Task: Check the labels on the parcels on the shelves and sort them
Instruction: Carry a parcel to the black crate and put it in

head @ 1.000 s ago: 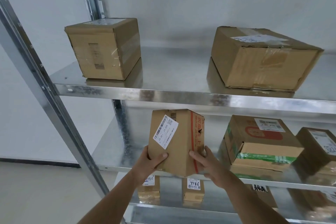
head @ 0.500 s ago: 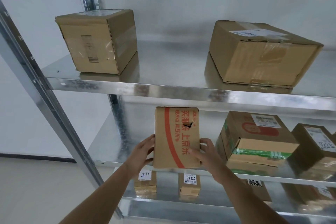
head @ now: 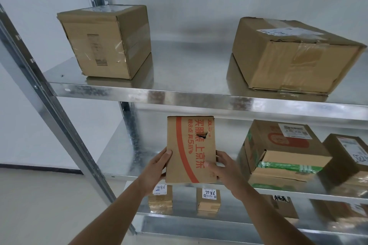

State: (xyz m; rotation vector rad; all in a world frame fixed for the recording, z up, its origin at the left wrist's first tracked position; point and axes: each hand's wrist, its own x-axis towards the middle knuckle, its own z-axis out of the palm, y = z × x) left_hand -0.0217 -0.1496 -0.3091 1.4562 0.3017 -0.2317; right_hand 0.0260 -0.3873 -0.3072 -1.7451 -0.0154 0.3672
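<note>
you hold the small carton (head: 191,150) upright at the front lip of the middle shelf (head: 119,165), its base level with the shelf edge; whether it rests on the metal or hangs just in front of it cannot be told. your left hand (head: 154,171) grips its lower left side, thumb laid on the front face, and your right hand (head: 223,169) grips the lower right side, thumb pressed on the orange print.

the risk, as it looks from here: both grips sit low on a tall, narrow box, so the top could tip toward you or back into the shelf if either hand loosens. the galvanised steel is smooth and glossy, so a base set only partly on the lip could slide off. the face toward you shows print only, with no shipping label in sight, so you could mis-sort it. there is a small torn hole in that face, and thumb pressure near it could widen the tear.

the carton is plain brown corrugated card, matte, with an orange band and characters. the neighbouring box with green tape (head: 278,157) stands near on the right, apart from yours, its flap edge lifted. two larger taped cartons, one squarish (head: 107,43) and one broad (head: 294,55), sit well apart on the top shelf (head: 189,65).
</note>
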